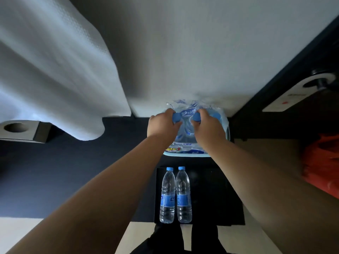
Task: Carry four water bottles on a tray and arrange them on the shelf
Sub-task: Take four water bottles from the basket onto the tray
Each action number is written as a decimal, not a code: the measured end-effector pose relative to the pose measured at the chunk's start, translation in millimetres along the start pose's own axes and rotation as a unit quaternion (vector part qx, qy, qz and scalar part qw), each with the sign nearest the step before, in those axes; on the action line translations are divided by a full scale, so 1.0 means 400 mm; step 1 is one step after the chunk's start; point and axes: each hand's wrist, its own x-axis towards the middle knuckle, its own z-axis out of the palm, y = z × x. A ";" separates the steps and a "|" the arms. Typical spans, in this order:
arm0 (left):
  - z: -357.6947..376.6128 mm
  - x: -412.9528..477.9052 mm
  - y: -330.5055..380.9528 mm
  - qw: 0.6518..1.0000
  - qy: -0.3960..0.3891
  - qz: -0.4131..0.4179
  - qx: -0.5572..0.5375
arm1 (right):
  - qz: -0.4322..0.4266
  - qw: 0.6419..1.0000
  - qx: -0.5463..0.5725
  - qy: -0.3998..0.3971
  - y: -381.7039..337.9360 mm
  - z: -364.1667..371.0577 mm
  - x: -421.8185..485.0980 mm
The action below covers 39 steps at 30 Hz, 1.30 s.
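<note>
Down at the foot of the wall, both hands are gripping caps in a shrink-wrapped pack.
Both arms are reaching forward and down, nearly straight, knuckles up; the left hand is curling round one blue cap, and the right hand is curling round a neighbouring cap. Nearer the feet, a first water bottle and a second water bottle are lying side by side on a black tray, caps pointing toward the pack.

Single head-worn wide-angle view, steeply downward, close above the tray.
</note>
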 end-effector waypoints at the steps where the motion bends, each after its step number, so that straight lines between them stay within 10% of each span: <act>1: -0.020 -0.010 0.009 1.000 0.006 0.007 -0.006 | -0.004 1.000 0.000 0.010 -0.008 -0.021 -0.012; 21: -0.206 -0.217 0.136 0.986 0.055 0.119 -0.104 | -0.136 0.982 -0.048 0.124 -0.046 -0.272 -0.285; 39: 0.236 -0.467 0.112 0.981 -0.149 -0.120 -0.038 | -0.006 0.996 -0.001 -0.089 0.318 -0.017 -0.392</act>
